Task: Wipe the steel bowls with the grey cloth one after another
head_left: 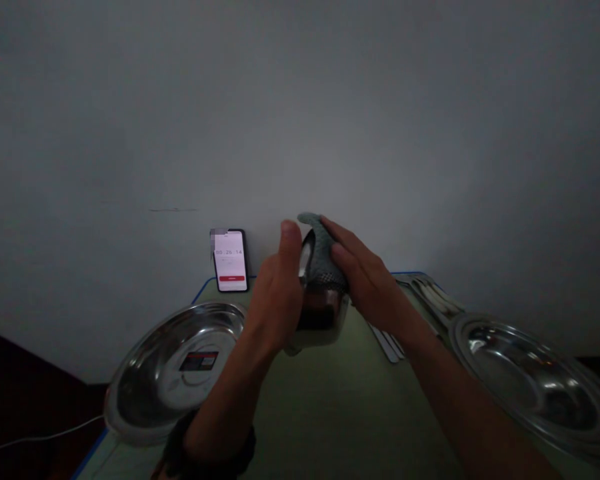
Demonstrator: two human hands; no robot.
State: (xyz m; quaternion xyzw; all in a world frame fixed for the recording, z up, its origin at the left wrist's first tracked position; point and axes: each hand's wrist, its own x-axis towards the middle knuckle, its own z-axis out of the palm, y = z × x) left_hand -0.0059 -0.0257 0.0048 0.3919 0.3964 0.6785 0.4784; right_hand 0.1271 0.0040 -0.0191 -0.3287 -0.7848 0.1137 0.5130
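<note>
A shiny metal container (321,317), perhaps a cup or small pot, is held up in front of me above the table. My left hand (279,287) grips its left side, thumb pointing up. My right hand (363,270) is closed round a grey-green cloth (323,250) and presses it against the container's upper part. The cloth covers part of the rim and has a dark patterned edge. The left fingers lie mostly behind the container, so their tips are hidden.
A wide metal basin (145,407) with a dark label stands at the left. Another metal basin (510,367) is at the right, with cutlery (433,297) behind it. A phone (231,261) showing a timer leans against the wall. Flat metal utensils (387,345) lie near my right forearm.
</note>
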